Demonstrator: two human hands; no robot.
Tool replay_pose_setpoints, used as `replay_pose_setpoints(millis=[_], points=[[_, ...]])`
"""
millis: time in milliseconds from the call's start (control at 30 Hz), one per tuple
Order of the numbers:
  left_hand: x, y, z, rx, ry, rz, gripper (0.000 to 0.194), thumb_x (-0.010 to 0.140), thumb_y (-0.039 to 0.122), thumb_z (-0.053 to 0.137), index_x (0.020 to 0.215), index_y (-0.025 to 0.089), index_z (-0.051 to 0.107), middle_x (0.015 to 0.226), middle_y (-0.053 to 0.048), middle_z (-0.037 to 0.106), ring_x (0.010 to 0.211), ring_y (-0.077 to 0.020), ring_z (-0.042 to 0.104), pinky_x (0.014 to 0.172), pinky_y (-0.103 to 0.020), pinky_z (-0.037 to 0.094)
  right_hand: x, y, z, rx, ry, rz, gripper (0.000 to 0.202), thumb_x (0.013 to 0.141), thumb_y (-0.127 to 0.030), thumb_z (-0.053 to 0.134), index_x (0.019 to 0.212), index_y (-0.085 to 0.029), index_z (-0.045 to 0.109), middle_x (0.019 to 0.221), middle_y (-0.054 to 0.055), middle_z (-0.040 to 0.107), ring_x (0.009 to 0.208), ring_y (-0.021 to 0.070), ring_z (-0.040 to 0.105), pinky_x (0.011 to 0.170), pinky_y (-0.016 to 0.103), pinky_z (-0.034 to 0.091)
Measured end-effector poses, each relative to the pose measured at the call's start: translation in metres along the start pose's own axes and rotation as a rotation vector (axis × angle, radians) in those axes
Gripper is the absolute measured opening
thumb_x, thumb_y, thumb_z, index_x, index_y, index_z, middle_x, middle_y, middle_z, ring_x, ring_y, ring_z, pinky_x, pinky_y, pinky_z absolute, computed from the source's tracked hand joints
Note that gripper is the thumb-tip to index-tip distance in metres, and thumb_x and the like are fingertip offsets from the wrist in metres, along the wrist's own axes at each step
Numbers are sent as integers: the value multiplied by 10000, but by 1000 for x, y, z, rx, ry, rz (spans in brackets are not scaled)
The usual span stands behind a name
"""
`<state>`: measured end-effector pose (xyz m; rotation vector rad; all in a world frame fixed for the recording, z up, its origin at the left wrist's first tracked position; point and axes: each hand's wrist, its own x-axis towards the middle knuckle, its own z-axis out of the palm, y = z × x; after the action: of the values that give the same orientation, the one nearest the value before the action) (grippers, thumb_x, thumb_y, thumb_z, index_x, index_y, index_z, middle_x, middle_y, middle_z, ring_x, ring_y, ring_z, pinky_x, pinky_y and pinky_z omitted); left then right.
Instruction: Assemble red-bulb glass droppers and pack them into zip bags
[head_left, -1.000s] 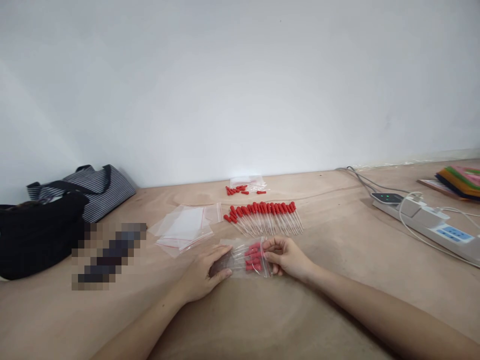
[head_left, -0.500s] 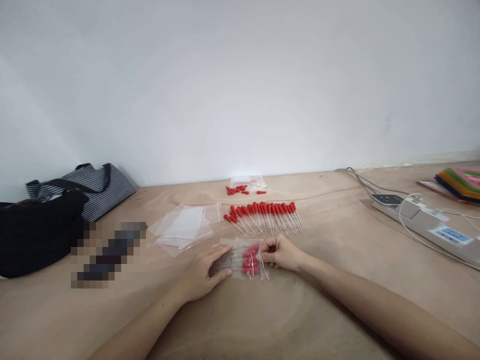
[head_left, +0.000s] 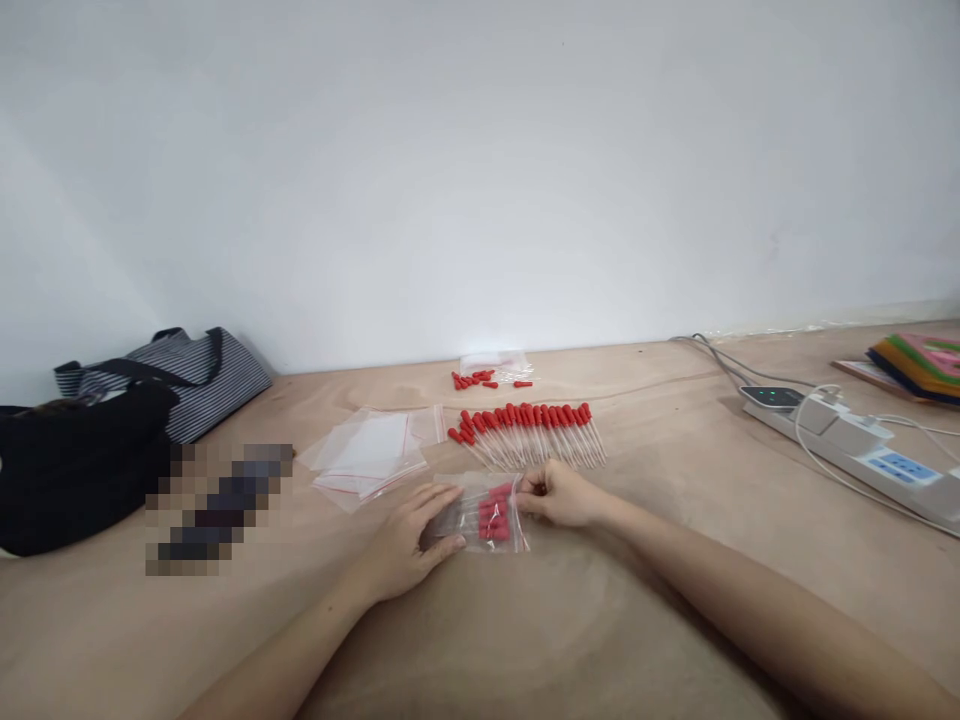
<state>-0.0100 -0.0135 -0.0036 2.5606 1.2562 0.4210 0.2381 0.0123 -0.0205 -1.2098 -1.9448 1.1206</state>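
Observation:
A clear zip-lock bag lies in front of me with several red-bulbed droppers inside, their bulbs toward the zip end on the right. My left hand holds the bag's left end, fingers along the far side and thumb along the near side. At the zip end, my right hand pinches the bag's edge between thumb and fingers. Just beyond the bag, a row of loose droppers with red bulbs and clear stems is spread on the table.
Flat zip-lock bags are piled to the left. Farther back lie red rubber bulbs and clear tubes beside another bag. A striped bag and black bag stand left; a power strip with cables and colored sheets sit right.
My right hand has shifted slightly left and up along the zip edge. The bag's zip end has moved a little left with it, while my left hand stays nearly in place.

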Motion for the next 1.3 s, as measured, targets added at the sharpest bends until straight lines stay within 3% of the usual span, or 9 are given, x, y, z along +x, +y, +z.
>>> replay_pose_setpoints(millis=[33, 133, 233, 433, 567, 667, 800, 1100, 1300], points=[[0, -1, 0, 11, 4, 5, 487, 794, 420, 480, 1231, 210, 433, 1247, -70, 482, 1152, -233, 418, 971, -403, 350, 4, 3, -11, 19, -25, 20, 252, 647, -390, 591, 521, -173, 569, 460, -49, 487, 431, 71, 401, 446, 192, 308], [-2, -5, 2, 48, 37, 13, 473, 797, 413, 479, 1229, 225, 438, 1256, -69, 467, 1169, -244, 397, 977, -419, 337, 15, 14, -44, 30, 353, 110, 266, 642, -388, 582, 500, -170, 528, 454, -48, 460, 435, 71, 385, 444, 195, 304], [-4, -10, 4, 70, 56, 29, 476, 810, 396, 469, 1258, 246, 406, 1300, -68, 425, 1203, -259, 361, 984, -452, 319, 17, 20, -56, 15, 445, 141, 283, 673, -382, 555, 499, -171, 481, 448, -52, 421, 430, 68, 366, 435, 191, 291], [-5, -12, 3, 83, -60, 222, 388, 862, 231, 388, 1225, 366, 420, 1291, 13, 453, 1196, -211, 396, 971, -461, 346, -8, 3, -25, -339, 49, -264, 210, 671, -110, 518, 842, -177, 617, 764, 14, 569, 622, 98, 495, 556, 203, 380], [-4, -12, 0, 174, 153, 234, 400, 843, 124, 358, 1185, 285, 489, 1254, -36, 493, 1194, -227, 396, 950, -489, 361, -20, -5, -19, -504, -119, -453, 401, 684, -71, 503, 1033, -247, 592, 928, 27, 561, 747, 119, 523, 640, 227, 414], [-6, -10, 1, 167, 260, 325, 334, 840, 150, 401, 1137, 220, 535, 1180, -74, 552, 1150, -219, 448, 942, -463, 387, -22, -4, -17, -494, -141, -532, 372, 745, -138, 513, 1100, -234, 565, 940, 43, 555, 808, 131, 521, 690, 246, 428], [-8, -7, 3, 95, 114, 481, 323, 832, 206, 461, 1149, 213, 525, 1189, -74, 547, 1129, -195, 475, 921, -382, 437, -20, -5, -5, -523, -118, -643, 352, 809, -192, 471, 1154, -214, 535, 909, 69, 531, 830, 145, 493, 736, 288, 430], [-12, -26, -11, 189, 187, 333, 334, 801, 245, 503, 1130, 200, 536, 1167, -97, 557, 1123, -243, 475, 893, -447, 444, 1, 0, 14, -332, -25, -638, 378, 769, -76, 452, 1122, -174, 545, 985, 85, 501, 906, 136, 505, 807, 291, 443], [-12, -21, -2, 245, 295, 571, 257, 824, 220, 490, 1066, 165, 559, 1032, -89, 633, 967, -171, 590, 820, -296, 512, 8, 4, 16, -358, -33, -680, 338, 770, -84, 449, 1066, -171, 587, 973, 84, 517, 873, 134, 524, 768, 276, 462]])
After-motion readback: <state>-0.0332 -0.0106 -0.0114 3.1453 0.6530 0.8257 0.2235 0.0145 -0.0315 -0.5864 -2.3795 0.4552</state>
